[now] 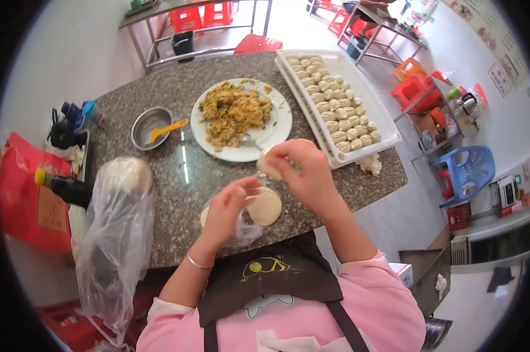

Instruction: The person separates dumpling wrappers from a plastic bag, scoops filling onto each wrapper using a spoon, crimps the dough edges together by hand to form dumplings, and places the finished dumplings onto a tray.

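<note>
My right hand [303, 173] pinches a small pale dough wrapper [269, 168] between thumb and fingers, just above the counter. Close by on the left, my left hand [230, 205] has its fingers bent and apart, with nothing seen in them. Below both hands lies a stack of round dough wrappers [264, 207] on clear plastic, partly covered by my left hand. Beyond them, a white plate [282, 126] bears a mound of chopped filling [233, 111], and a metal spoon [248, 139] rests at its near edge.
A white tray [328, 64] of pleated dumplings [338, 108] stands at the right. To the left are a metal bowl [142, 138] with a yellow-handled tool [170, 129] and a plastic-wrapped dough lump [124, 176]. A dark bottle [68, 186] stands farther left. Another person [373, 9] sits far back.
</note>
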{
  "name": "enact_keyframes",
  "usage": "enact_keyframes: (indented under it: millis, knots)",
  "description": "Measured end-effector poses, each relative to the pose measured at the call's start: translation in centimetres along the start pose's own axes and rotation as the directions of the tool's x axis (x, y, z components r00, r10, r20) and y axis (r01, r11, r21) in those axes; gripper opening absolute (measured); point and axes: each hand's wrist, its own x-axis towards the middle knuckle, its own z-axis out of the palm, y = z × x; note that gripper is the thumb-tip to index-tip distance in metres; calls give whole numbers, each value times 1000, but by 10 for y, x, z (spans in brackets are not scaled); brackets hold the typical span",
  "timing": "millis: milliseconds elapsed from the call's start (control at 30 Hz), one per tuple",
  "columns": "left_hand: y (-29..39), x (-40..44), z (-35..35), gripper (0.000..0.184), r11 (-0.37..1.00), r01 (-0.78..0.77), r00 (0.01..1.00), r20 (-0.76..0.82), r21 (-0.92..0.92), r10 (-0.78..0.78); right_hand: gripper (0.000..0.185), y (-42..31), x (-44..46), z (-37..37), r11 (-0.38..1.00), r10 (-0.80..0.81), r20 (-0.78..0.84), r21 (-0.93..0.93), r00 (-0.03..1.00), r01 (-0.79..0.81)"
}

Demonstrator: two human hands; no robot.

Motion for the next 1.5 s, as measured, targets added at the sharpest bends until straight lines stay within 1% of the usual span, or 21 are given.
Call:
enact_keyframes:
  millis: [33, 67, 100, 167, 233, 267, 367, 433, 500, 600, 700, 800, 833, 900, 1033, 1100, 1167, 1233, 1300, 1433, 1500]
  knots:
    - [2, 0, -2, 44, 1000, 7, 1000, -17, -7, -7, 11, -2, -2, 5, 988, -143, 57, -47, 988, 145]
    - [3, 1, -6, 46, 931, 74, 997, 31, -358, -67, 15, -7, -8, 11, 975, -208, 179, -36, 962, 218]
    - [5, 2, -8, 49, 740, 139, 990, 97, -658, -100, 15, -10, -14, 18, 975, -210, 188, -28, 959, 219]
    - [6, 1, -11, 46, 776, 72, 997, 30, -627, -69, 22, -11, -20, 30, 955, -290, 309, 33, 906, 295]
    - [4, 1, -17, 42, 780, 78, 985, -73, -621, -157, 28, -1, -18, 30, 953, -292, 292, 8, 911, 303]
    - [5, -2, -18, 41, 694, 109, 985, -19, -712, -174, 30, 3, -15, 28, 972, -217, 252, -34, 943, 233]
    - [5, -3, -29, 43, 636, 81, 984, -40, -767, -174, 35, 28, -5, 21, 992, 6, 151, -128, 988, 14]
    - [7, -6, -39, 42, 673, 46, 986, -76, -738, -151, 41, 51, -11, 19, 956, 80, 118, -291, 990, -43]
    - [12, -7, -46, 39, 923, -14, 977, -202, -383, -70, 37, 62, -21, 26, 954, 135, 138, -286, 981, -91]
    - [22, -8, -44, 37, 971, -22, 945, -321, -238, -58, 31, 71, -27, 31, 950, 204, 175, -274, 963, -151]
    - [29, -10, -51, 36, 991, -16, 957, -290, -136, -24, 25, 66, -23, 31, 964, 160, 156, -239, 975, -120]
    - [25, -10, -57, 31, 928, 8, 930, -340, -372, -144, 20, 51, -8, 31, 971, 190, 135, -172, 972, -166]
    - [18, -8, -61, 31, 928, 14, 931, -334, -372, -148, 20, 47, -2, 38, 983, 129, 111, -148, 985, -112]
    - [3, -1, -69, 28, 745, 35, 930, -252, -666, -269, 19, 51, 2, 50, 990, 71, 76, -130, 995, -61]
    - [6, -5, -72, 27, 858, -29, 907, -374, -513, -193, 23, 63, -2, 55, 955, 116, 204, -290, 972, -53]
    - [10, -11, -75, 26, 981, -33, 857, -511, -189, -70, 20, 60, -3, 45, 978, 164, 189, -159, 968, -135]
    - [4, -11, -79, 26, 974, -20, 883, -461, -225, -89, 20, 68, -8, 51, 983, 144, 155, -133, 977, -124]
    - [-1, -5, -79, 25, 915, -48, 906, -403, -400, -128, 20, 66, -11, 50, 989, 112, 110, -109, 988, -100]
    - [-3, -1, -77, 26, 901, -36, 911, -386, -433, -148, 22, 58, -14, 43, 955, 294, 176, -95, 939, -281]
    - [-7, 6, -74, 33, 869, 37, 941, -275, -493, -196, 23, 62, -21, 40, 934, 353, 119, 7, 928, -357]
    - [0, 13, -68, 37, 812, 92, 949, -197, -576, -246, 23, 61, -23, 41, 908, 409, 194, 7, 892, -418]
